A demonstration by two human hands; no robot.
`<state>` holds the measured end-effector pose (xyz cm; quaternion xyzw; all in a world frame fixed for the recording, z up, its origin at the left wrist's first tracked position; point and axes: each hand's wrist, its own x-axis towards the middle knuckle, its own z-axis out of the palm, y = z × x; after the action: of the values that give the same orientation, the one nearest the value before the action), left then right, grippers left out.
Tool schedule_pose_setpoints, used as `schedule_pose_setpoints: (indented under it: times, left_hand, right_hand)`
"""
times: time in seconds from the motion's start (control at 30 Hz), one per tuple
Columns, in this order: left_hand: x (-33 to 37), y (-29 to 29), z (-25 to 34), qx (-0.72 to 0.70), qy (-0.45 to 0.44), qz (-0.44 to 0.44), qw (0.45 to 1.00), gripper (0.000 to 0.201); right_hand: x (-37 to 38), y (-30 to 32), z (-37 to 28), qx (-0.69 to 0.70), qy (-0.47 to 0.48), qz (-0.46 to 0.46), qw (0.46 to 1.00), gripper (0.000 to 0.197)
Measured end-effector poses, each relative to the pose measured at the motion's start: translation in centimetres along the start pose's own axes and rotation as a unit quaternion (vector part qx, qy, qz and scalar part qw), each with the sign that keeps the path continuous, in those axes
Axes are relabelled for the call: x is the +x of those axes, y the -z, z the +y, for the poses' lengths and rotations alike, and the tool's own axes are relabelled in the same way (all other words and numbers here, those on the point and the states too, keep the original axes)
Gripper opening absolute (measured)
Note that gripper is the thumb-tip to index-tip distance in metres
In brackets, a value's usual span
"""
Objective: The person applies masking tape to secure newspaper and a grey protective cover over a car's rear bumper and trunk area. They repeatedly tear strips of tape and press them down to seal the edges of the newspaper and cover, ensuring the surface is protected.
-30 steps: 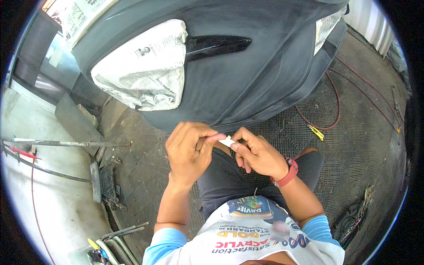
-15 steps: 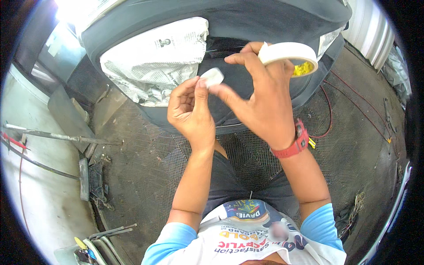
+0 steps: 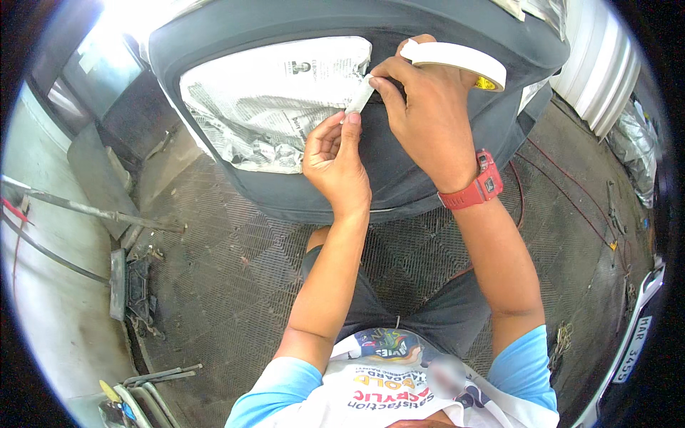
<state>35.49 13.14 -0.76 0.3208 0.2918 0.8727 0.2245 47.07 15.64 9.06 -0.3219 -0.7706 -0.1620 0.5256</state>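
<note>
A short strip of white masking tape (image 3: 359, 96) is stretched between my hands at the right edge of a crumpled newspaper sheet (image 3: 285, 82). My left hand (image 3: 335, 160) pinches its lower end between thumb and fingers. At the upper end, the thumb and forefinger of my right hand (image 3: 435, 114) are closed on it. A masking tape roll (image 3: 464, 60) hangs around the other fingers of my right hand, partly hidden behind them. The newspaper covers an opening in a dark grey car bumper (image 3: 278, 194). Whether the strip touches the bumper, I cannot tell.
Under the bumper lies a dark ridged floor mat (image 3: 235, 264). A red hose (image 3: 519, 192) runs across the floor at the right. Metal rods (image 3: 93, 210) and a black bracket (image 3: 143, 296) are at the left. A plastic-wrapped item (image 3: 631, 150) stands far right.
Both hands have moved up with the tape strip to the newspaper's edge. My right thumb and forefinger, spread apart before, are now closed on the strip's upper end.
</note>
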Motion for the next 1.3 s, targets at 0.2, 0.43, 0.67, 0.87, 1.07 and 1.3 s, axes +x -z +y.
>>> schedule_pose_setpoints:
  times: [0.2,0.43,0.67,0.87,1.07,1.3]
  left_hand:
    - [1.4,0.1,-0.3,0.053,0.007,-0.013,0.998,0.020]
    - [2.9,1.2,0.3,0.229,-0.096,-0.042,0.968,0.030]
    - [6.9,3.0,3.2,0.493,-0.511,-0.113,0.695,0.034]
    - [9.5,2.6,5.4,0.538,-0.566,-0.252,0.572,0.044]
    - [10.0,1.5,7.6,0.572,-0.557,-0.309,0.517,0.047]
    - [10.2,-0.4,10.2,0.603,-0.525,-0.381,0.464,0.052]
  right_hand:
    - [0.2,-0.4,-0.4,-0.075,0.017,0.016,0.997,0.011]
    - [0.3,-1.2,-0.3,-0.077,0.016,0.035,0.996,0.010]
    - [0.2,-1.3,-0.5,-0.087,0.016,0.042,0.995,0.012]
    - [0.0,-1.4,0.0,-0.096,0.004,0.050,0.994,0.010]
    - [-0.7,0.9,0.4,-0.046,-0.017,0.134,0.990,0.010]
    - [-9.3,4.7,-0.5,-0.043,-0.120,0.100,0.987,0.015]
